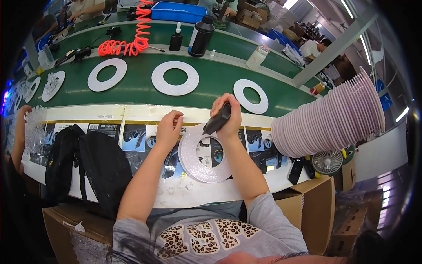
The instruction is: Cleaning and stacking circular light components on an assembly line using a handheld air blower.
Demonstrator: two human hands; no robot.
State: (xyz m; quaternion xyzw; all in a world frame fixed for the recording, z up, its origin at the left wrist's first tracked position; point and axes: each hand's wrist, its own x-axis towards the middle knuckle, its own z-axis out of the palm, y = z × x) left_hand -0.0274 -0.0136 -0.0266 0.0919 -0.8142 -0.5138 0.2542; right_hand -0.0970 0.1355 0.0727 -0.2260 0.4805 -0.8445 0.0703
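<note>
My right hand (pixel 230 121) is wrapped round a black squeeze bottle (pixel 216 121), tilted so its narrow tip points down at the upper part of a white speckled ring (pixel 191 164). The ring lies flat on the worktop in front of me, with printed sheets showing through its round hole. Whether the tip touches the ring I cannot tell. Left of the ring, my left hand (pixel 168 132) hovers with loosely curled fingers, the thumb apart and nothing visible in them. Small clear pieces (pixel 171 190) lie near the table's front edge.
A tall leaning stack of white rings (pixel 327 115) stands at right, beside a small fan (pixel 327 163). More rings (pixel 175 78) lie along the green belt (pixel 140 90). Behind are a black bottle (pixel 201 36) and red coiled hose (pixel 141 31). A black bag (pixel 103 163) sits left; another person's hand (pixel 24 111) is beyond.
</note>
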